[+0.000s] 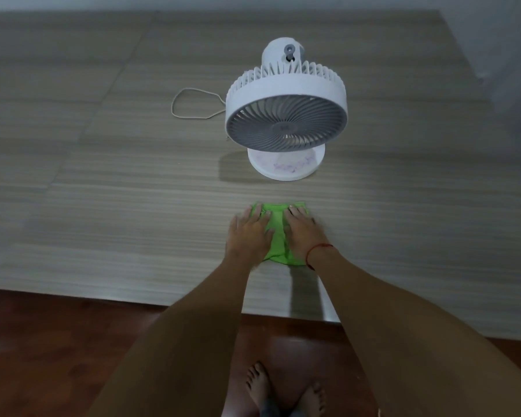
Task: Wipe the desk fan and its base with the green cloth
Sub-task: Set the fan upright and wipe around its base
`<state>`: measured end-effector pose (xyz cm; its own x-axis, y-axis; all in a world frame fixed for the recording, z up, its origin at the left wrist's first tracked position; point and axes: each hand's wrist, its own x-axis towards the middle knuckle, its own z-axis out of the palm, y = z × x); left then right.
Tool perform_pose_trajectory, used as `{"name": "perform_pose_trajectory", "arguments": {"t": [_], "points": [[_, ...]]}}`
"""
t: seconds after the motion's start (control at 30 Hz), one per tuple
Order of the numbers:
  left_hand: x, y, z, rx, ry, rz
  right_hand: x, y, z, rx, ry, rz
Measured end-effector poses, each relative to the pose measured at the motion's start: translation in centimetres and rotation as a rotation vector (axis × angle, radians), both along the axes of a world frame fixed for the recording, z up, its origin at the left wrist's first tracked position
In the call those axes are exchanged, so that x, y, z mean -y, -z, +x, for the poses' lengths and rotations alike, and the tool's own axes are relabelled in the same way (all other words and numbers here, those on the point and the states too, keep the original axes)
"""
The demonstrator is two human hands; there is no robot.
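The green cloth (275,236) lies flat on the desk (103,206) near its front edge. My left hand (248,233) and right hand (303,233) press on it side by side, fingers straight, gripping nothing. Farther back, apart from the cloth, the white fan (286,115) stands on its round base (286,167), which is smudged purple. A thin cord (193,103) loops on the fan's left.

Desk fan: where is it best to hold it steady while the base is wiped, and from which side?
Probably the white outer ring of the desk fan, taken from above with the left hand. The ring is broad and smooth, its top is unobstructed, and this grip leaves the marked base free for the green cloth.
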<state>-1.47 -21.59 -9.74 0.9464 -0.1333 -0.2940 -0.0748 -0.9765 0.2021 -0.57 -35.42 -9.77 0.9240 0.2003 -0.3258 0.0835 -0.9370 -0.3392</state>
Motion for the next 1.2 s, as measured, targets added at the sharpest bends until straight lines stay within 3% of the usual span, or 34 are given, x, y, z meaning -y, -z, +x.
{"name": "perform_pose_trajectory", "arguments": {"t": [0.3,0.43,0.57,0.77,0.93,1.2], "points": [[-0.2,-1.7,6.6,0.205,-0.208,-0.24,1.3,-2.0,5.4,0.191,0.345,0.223],[-0.2,0.1,10.3,0.26,-0.323,-0.41,2.0,-0.3,8.5,0.306,0.434,0.194],[-0.3,3.2,13.8,0.386,-0.437,-0.595,2.7,2.7,12.1,0.419,0.603,0.334],[-0.9,4.5,18.5,0.424,-0.335,-0.564,3.5,3.8,15.4,0.491,0.689,0.517],[-2.8,6.5,22.0,0.404,-0.257,-0.596,3.8,3.8,15.2,0.482,0.684,0.468],[-2.4,3.9,13.3,0.346,-0.278,-0.635,3.7,3.5,9.0,0.467,0.633,0.433]]}}
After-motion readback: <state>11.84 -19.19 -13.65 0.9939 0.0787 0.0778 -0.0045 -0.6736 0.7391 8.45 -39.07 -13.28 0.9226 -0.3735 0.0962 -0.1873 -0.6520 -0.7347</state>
